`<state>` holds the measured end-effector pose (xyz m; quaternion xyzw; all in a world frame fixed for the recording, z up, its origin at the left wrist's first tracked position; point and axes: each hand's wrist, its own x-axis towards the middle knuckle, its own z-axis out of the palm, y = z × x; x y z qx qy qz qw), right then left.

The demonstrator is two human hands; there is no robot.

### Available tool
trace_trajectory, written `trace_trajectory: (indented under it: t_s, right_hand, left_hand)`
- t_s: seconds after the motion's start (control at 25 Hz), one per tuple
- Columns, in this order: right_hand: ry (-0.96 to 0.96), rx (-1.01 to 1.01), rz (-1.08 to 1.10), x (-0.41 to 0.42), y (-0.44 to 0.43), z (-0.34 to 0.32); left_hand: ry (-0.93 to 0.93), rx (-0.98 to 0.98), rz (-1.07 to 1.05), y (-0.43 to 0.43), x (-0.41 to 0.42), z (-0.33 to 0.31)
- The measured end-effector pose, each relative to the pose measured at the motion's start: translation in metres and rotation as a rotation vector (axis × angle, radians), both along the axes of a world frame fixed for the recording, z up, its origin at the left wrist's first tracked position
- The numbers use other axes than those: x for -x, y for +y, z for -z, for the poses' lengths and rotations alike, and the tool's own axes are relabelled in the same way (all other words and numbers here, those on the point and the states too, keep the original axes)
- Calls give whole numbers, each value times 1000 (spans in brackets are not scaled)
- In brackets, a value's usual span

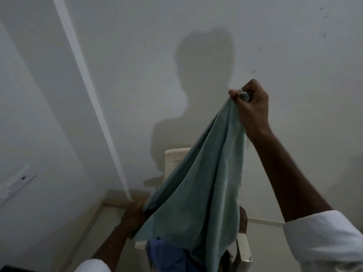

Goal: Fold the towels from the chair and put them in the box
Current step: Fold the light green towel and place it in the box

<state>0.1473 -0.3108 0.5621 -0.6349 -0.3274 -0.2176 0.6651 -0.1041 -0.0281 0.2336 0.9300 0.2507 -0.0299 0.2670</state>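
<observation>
The chair is largely hidden by the green towel. The blue towel is cut off at the bottom edge.

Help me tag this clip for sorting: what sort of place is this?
Probably a plain room in a home: bare white wall, white plastic chair behind the held green towel, and a switch plate at left.

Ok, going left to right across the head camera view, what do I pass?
wall switch plate → white wall strip → left hand → green towel → right hand
</observation>
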Motion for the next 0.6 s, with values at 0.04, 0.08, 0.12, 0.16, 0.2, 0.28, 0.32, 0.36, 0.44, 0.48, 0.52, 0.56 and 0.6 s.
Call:
trace_trajectory:
  t_s: [0.04, 0.08, 0.12, 0.16, 0.2, 0.28, 0.32, 0.36, 0.44, 0.48, 0.52, 0.56, 0.6]
  right_hand:
    - [-17, -19, 18, -2, -1, -10]
    - [-27, -35, 34, -3, -2, -18]
    - [-40, -40, 49, -4, -3, -25]
    - [-54, -42, 57, -5, -2, -29]
    - [-71, -40, 62, -7, -2, -32]
    - [-111, -37, 74, -9, -1, -35]
    - [-128, -38, 86, -10, 1, -37]
    - [-139, -37, 102, -11, 1, -38]
    - [-144, -34, 130, -13, 2, -39]
    - [-140, -34, 136, -15, 2, -40]
    - [-134, -39, 141, -17, 2, -40]
    - [-127, -53, 154, -19, 1, -42]
    - [-120, -71, 172, -22, -2, -43]
  left_hand:
    - [33, -6, -54, 6, 13, 11]
    - [96, 11, -125, 9, 24, 16]
    - [133, 129, -258, 11, 33, 20]
    - [108, 358, -449, 9, 40, 18]
    - [78, 612, -597, 8, 44, 17]
    - [-23, 1084, -791, 4, 46, 12]
    - [-111, 1222, -857, 1, 43, 6]
    - [-198, 1287, -897, -1, 35, 1]
    - [-357, 1307, -905, -2, 15, -11]
    - [-421, 1313, -894, -3, 6, -17]
    - [-465, 1332, -884, -1, -1, -22]
    - [-489, 1343, -870, 0, -5, -26]
    - [-511, 1347, -872, 2, -5, -29]
